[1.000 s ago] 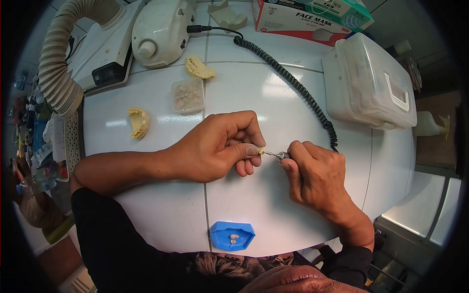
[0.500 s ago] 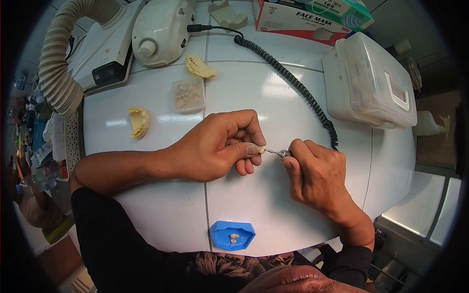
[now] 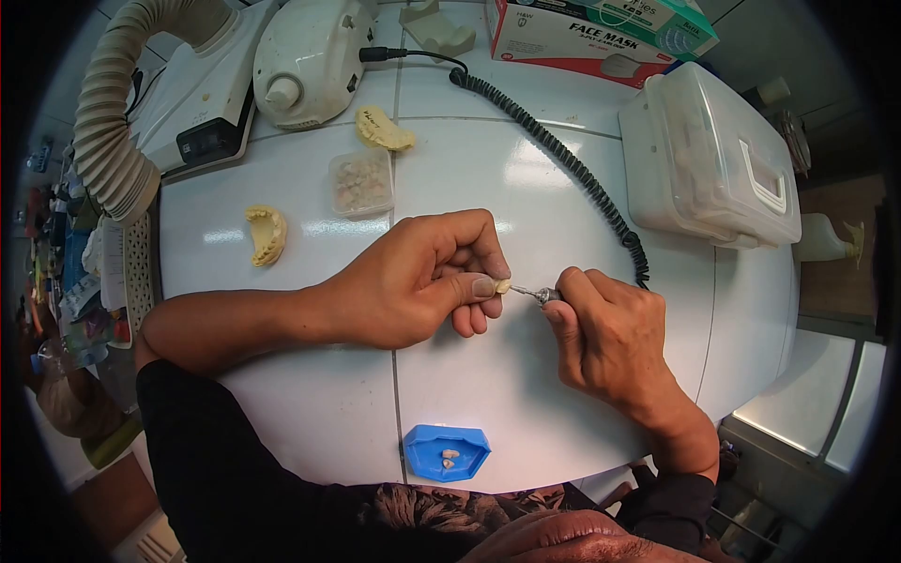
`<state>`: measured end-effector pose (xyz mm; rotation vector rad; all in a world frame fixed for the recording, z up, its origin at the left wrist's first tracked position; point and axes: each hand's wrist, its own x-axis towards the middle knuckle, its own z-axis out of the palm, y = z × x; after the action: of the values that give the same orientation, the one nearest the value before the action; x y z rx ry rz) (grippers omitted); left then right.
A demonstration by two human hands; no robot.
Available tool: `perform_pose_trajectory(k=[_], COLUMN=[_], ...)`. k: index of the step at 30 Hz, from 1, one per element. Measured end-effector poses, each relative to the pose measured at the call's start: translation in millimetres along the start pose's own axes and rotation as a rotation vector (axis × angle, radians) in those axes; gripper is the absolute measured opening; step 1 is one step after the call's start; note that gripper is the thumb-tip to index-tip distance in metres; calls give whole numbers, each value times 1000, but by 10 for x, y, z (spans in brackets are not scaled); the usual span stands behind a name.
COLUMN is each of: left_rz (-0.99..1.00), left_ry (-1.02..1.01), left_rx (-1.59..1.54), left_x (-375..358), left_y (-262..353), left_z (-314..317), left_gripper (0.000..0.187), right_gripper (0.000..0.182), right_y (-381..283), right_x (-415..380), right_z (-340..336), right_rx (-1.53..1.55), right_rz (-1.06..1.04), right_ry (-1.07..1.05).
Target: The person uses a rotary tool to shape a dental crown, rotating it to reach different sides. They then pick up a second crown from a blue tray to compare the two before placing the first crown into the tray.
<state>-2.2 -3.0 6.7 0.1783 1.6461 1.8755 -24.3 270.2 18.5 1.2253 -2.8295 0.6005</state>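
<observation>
Between the thumb and fingertips of my left hand (image 3: 427, 277) is a small cream-coloured dental crown (image 3: 503, 286). My right hand (image 3: 615, 333) wraps round a dental handpiece (image 3: 547, 296), most of whose body is hidden in the fist. Its thin bur points left, with the tip right at the crown. Below the hands, near the table's front edge, a blue tray (image 3: 422, 463) holds a few tooth-like pieces (image 3: 450, 456).
A clear box of small pieces (image 3: 361, 184) and plaster jaw casts (image 3: 267, 235) lie at left. Behind stands a white control unit (image 3: 314, 66) with a coiled black cord (image 3: 554, 141). A lidded plastic case (image 3: 709, 164) is at right; mask boxes (image 3: 582, 42) stand at the back.
</observation>
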Motion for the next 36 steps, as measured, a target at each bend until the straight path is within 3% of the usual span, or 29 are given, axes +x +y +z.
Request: perform_pose_trajectory(k=[36], left_rz=[-13], left_ry=[6], left_rx=[4], left_x=[-4], left_y=[4], left_z=[9], left_gripper=[3], right_gripper=[30], right_y=[20], right_x=[-3], right_z=[15], right_rx=[9], right_rz=[0], right_ry=[4])
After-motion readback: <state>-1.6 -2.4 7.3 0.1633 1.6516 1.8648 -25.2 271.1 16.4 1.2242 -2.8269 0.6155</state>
